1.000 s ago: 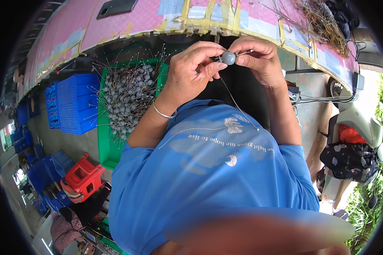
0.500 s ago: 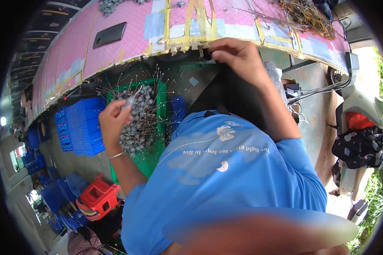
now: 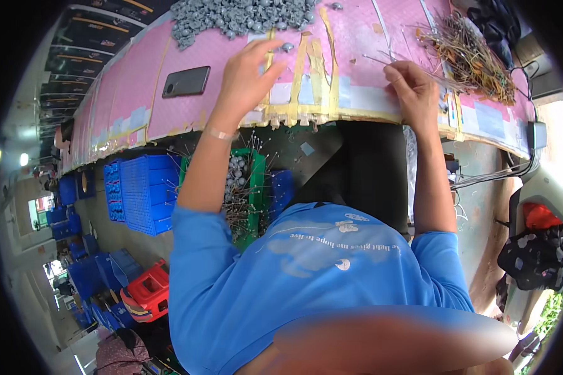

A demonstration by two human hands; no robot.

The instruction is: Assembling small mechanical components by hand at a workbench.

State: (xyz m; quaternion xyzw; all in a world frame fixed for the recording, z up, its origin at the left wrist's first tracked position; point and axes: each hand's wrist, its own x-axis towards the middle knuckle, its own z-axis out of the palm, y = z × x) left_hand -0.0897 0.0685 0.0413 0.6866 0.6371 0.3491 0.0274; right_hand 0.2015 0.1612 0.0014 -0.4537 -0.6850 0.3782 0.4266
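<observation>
Above the worktable [image 3: 131, 100], my left hand [image 3: 247, 78] reaches out with thumb and fingers apart, holding nothing. Just beyond its fingertips lies a small grey rounded piece [image 3: 287, 47]. A large pile of similar grey pieces [image 3: 244, 17] covers the far middle of the table. At the right, my right hand [image 3: 415, 94] is closed in a pinch on a thin wire rod [image 3: 375, 59] that pokes out past the fingertips toward the left. A bundle of thin rods and brownish wires [image 3: 472, 59] lies beyond that hand.
A dark phone [image 3: 186, 82] lies on the table's left part. Below the table edge, a green crate [image 3: 256, 187] holds grey balls on rods that stick out. Blue crates [image 3: 145, 187] and a red plastic stool [image 3: 147, 290] stand at the left. Cables [image 3: 500, 175] hang at the right.
My left hand has moved from over the green crate up to the table, its fingers now apart. My right hand has shifted right and forward, from the table edge to the rods. The view has tilted.
</observation>
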